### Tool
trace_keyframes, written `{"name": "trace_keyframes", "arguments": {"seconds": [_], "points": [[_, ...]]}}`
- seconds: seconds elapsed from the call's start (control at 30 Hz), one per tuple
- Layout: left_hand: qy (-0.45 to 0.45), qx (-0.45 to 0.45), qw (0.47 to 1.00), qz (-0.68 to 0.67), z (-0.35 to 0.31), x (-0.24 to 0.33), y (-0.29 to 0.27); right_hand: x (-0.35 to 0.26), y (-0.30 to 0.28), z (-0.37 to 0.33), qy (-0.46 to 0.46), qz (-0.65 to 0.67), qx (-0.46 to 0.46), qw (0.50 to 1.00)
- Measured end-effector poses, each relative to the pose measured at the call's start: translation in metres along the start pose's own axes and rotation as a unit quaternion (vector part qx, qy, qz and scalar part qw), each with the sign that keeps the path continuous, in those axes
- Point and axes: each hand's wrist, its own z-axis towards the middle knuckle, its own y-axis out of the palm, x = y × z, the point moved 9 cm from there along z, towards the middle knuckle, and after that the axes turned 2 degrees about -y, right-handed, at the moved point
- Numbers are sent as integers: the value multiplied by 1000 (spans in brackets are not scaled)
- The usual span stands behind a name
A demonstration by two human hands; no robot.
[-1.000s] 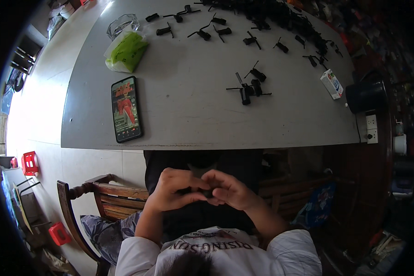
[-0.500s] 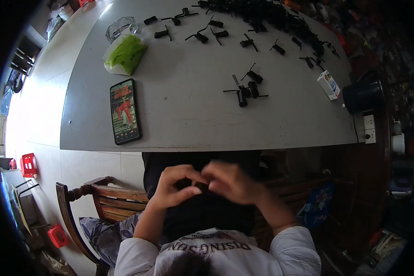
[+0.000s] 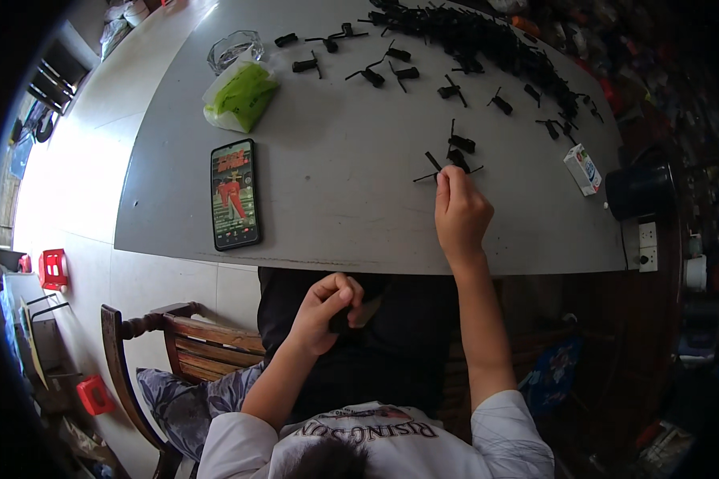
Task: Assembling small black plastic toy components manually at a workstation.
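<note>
Over the table's near half, my right hand [image 3: 464,209] has its thumb and fingertips pinched on a small black part with thin arms [image 3: 432,160]. The fingers cover most of that part. Just beyond them lie other black parts of the same kind, a stubby cylinder with a thin rod [image 3: 462,144] among them. My left hand [image 3: 333,307] is held over my lap, below the table edge, with its fingers curled closed. Something dark shows beneath its thumb, but against the dark trousers I cannot make out what it is.
Several similar black parts [image 3: 405,73] are scattered across the far side, before a large black heap [image 3: 487,40]. A phone [image 3: 235,194], a green-and-white bag [image 3: 244,94] and a glass ashtray [image 3: 234,49] stand left. A small carton [image 3: 583,169] and a black container [image 3: 637,191] are right.
My right hand has left my left hand and reached forward onto the black parts on the table. My left hand has stayed over my lap, its fingers curled in more. The view has shifted slightly.
</note>
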Motion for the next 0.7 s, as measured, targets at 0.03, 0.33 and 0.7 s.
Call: {"name": "trace_keyframes", "arguments": {"seconds": [0.03, 0.33, 0.7], "points": [[0, 2, 1000, -1, 2, 2, 2, -4, -6, -1, -10, 14, 27, 999], [-3, 32, 998, 47, 6, 3, -2, 7, 29, 2, -21, -111, -118, 987], [-12, 48, 997, 61, 6, 3, -7, 5, 9, -31, 9, 106, -108, 988]]}}
